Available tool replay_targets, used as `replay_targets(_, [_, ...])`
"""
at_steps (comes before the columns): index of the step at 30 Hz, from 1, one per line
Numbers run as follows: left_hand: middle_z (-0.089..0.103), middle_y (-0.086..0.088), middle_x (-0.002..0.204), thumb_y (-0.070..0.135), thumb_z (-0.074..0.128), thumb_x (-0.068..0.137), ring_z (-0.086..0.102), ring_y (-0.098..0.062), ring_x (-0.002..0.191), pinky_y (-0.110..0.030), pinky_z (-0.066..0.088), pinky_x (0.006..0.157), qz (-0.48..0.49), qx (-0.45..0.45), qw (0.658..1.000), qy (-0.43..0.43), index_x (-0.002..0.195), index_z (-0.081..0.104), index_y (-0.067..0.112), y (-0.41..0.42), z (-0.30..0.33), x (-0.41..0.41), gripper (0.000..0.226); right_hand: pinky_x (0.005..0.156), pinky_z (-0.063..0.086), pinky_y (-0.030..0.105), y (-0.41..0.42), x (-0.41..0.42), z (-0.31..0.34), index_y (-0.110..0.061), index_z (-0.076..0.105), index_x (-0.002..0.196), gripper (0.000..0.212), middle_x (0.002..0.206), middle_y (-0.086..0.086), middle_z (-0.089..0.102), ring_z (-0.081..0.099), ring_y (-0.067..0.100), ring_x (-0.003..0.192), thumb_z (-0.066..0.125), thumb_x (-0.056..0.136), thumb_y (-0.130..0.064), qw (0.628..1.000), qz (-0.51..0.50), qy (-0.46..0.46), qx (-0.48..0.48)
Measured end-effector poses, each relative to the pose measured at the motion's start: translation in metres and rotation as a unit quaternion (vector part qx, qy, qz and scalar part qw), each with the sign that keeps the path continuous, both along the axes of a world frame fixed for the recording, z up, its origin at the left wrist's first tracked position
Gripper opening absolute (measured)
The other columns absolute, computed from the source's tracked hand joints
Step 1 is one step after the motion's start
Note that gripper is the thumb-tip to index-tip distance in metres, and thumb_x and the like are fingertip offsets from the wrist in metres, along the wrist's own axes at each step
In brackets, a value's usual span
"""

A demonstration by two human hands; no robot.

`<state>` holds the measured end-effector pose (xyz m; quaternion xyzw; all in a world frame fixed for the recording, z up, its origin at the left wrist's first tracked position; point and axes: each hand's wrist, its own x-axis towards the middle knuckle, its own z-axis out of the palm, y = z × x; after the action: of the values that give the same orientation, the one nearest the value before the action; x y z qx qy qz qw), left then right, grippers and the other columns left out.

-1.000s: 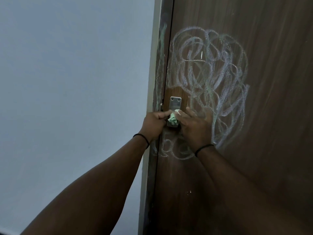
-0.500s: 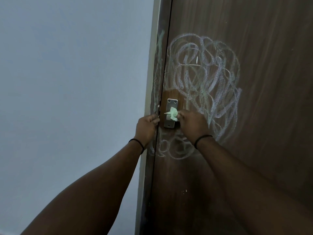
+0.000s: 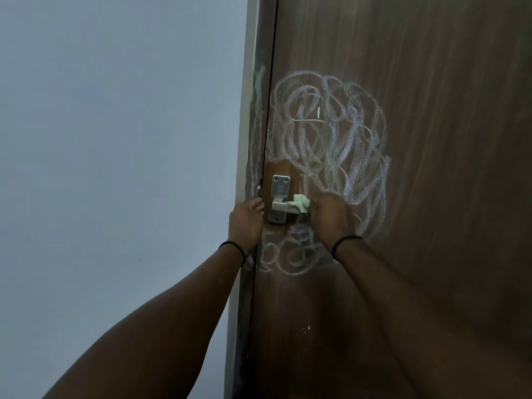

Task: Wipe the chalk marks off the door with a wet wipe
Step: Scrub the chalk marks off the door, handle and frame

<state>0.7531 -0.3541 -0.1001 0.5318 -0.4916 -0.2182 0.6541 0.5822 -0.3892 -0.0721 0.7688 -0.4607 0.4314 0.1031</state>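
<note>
A dark brown wooden door (image 3: pixel 431 139) carries a big tangle of white and greenish chalk scribbles (image 3: pixel 331 133) above its metal handle (image 3: pixel 280 198), and a smaller loop of scribbles (image 3: pixel 288 253) below it. A small patch around the handle plate is clean. My right hand (image 3: pixel 331 216) is closed on a crumpled pale green wet wipe (image 3: pixel 301 205), pressed at the right end of the handle lever. My left hand (image 3: pixel 246 221) rests on the door frame edge left of the handle, fingers curled against it, holding nothing.
The brown door frame (image 3: pixel 257 110) also bears faint green chalk streaks. A plain pale blue wall (image 3: pixel 115 139) fills the left half of the view. Small white specks (image 3: pixel 305 329) dot the door lower down.
My right hand has carried the wipe from the handle plate rightward to the end of the lever. My left hand has drawn back left, off the handle and onto the frame edge.
</note>
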Motion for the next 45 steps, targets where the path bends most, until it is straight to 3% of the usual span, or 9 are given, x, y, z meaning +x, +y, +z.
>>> replay_targets(5, [0.069, -0.012, 0.115, -0.002, 0.050, 0.093, 0.063, -0.024, 0.109, -0.040, 0.048, 0.101, 0.032, -0.023, 0.999, -0.018, 0.121, 0.066, 0.005, -0.006, -0.004, -0.002, 0.033, 0.079, 0.053, 0.036, 0.005, 0.043, 0.016, -0.016, 0.072, 0.110, 0.024, 0.101, 0.009, 0.072, 0.066, 0.027, 0.093, 0.056, 0.092, -0.013, 0.988, 0.068, 0.135, 0.019])
replay_targets(10, [0.066, 0.002, 0.081, -0.001, 0.045, 0.090, 0.058, -0.017, 0.079, -0.015, 0.042, 0.063, 0.087, -0.023, 0.993, -0.074, 0.090, 0.070, 0.014, -0.007, -0.013, -0.003, 0.030, 0.079, 0.050, 0.035, 0.008, 0.081, 0.001, -0.012, 0.067, 0.107, 0.025, 0.110, 0.007, 0.064, 0.063, 0.027, 0.102, 0.046, 0.095, -0.006, 0.986, 0.033, 0.158, -0.034])
replay_targets(14, [0.069, -0.001, 0.103, 0.002, 0.044, 0.094, 0.060, -0.017, 0.093, -0.028, 0.050, 0.085, 0.096, -0.041, 0.991, -0.089, 0.114, 0.069, 0.013, -0.002, -0.012, -0.003, 0.034, 0.086, 0.053, 0.037, 0.002, 0.078, -0.004, -0.016, 0.067, 0.110, 0.028, 0.112, 0.006, 0.066, 0.063, 0.026, 0.106, 0.046, 0.095, -0.007, 0.984, 0.045, 0.164, -0.048])
replay_targets(22, [0.069, -0.004, 0.115, 0.005, 0.049, 0.093, 0.062, -0.015, 0.105, -0.021, 0.047, 0.092, 0.070, -0.021, 0.995, -0.064, 0.123, 0.065, 0.010, -0.009, -0.015, 0.000, 0.034, 0.078, 0.055, 0.033, -0.003, 0.022, -0.008, -0.020, 0.072, 0.114, 0.030, 0.105, 0.007, 0.074, 0.068, 0.027, 0.090, 0.058, 0.090, -0.009, 0.994, 0.088, 0.052, -0.038])
replay_targets(26, [0.066, -0.009, 0.121, -0.002, 0.047, 0.092, 0.061, -0.019, 0.114, -0.035, 0.046, 0.104, 0.052, -0.013, 0.998, -0.019, 0.130, 0.060, 0.006, -0.010, -0.013, -0.005, 0.041, 0.069, 0.051, 0.032, -0.011, -0.014, -0.004, -0.017, 0.073, 0.107, 0.031, 0.090, 0.007, 0.073, 0.067, 0.029, 0.083, 0.052, 0.088, -0.003, 0.997, 0.069, 0.027, -0.001])
replay_targets(33, [0.067, -0.007, 0.121, -0.001, 0.046, 0.092, 0.061, -0.018, 0.112, -0.035, 0.047, 0.104, 0.056, -0.021, 0.998, -0.021, 0.129, 0.059, 0.008, -0.011, -0.005, -0.006, 0.040, 0.056, 0.035, 0.028, -0.009, 0.001, 0.022, -0.017, 0.059, 0.091, 0.032, 0.075, -0.003, 0.056, 0.056, 0.019, 0.072, 0.048, 0.097, -0.046, 0.980, 0.064, 0.117, 0.149])
replay_targets(38, [0.068, -0.009, 0.119, 0.000, 0.047, 0.093, 0.062, -0.020, 0.110, -0.037, 0.048, 0.101, 0.077, -0.026, 0.996, -0.040, 0.126, 0.062, 0.007, -0.013, -0.004, -0.010, 0.037, 0.065, 0.038, 0.028, -0.008, 0.045, 0.033, -0.008, 0.067, 0.089, 0.031, 0.091, 0.012, 0.066, 0.062, 0.030, 0.087, 0.046, 0.102, -0.026, 0.976, 0.033, 0.160, 0.146])
replay_targets(41, [0.068, -0.008, 0.118, 0.001, 0.048, 0.092, 0.062, -0.018, 0.109, -0.036, 0.049, 0.100, 0.076, -0.022, 0.996, -0.048, 0.126, 0.062, 0.009, -0.013, -0.006, -0.010, 0.038, 0.056, 0.033, 0.027, -0.013, 0.024, 0.035, -0.021, 0.061, 0.060, 0.039, 0.063, 0.002, 0.056, 0.052, 0.019, 0.064, 0.055, 0.098, -0.027, 0.976, 0.085, 0.089, 0.178])
replay_targets(45, [0.068, -0.005, 0.116, 0.000, 0.047, 0.091, 0.061, -0.019, 0.111, -0.037, 0.049, 0.101, 0.064, -0.008, 0.998, -0.010, 0.125, 0.062, 0.010, -0.015, -0.010, -0.010, 0.039, 0.059, 0.044, 0.025, -0.020, -0.017, 0.022, -0.011, 0.077, 0.086, 0.019, 0.072, 0.004, 0.068, 0.055, 0.013, 0.060, 0.067, 0.092, -0.025, 0.963, 0.109, -0.087, 0.230])
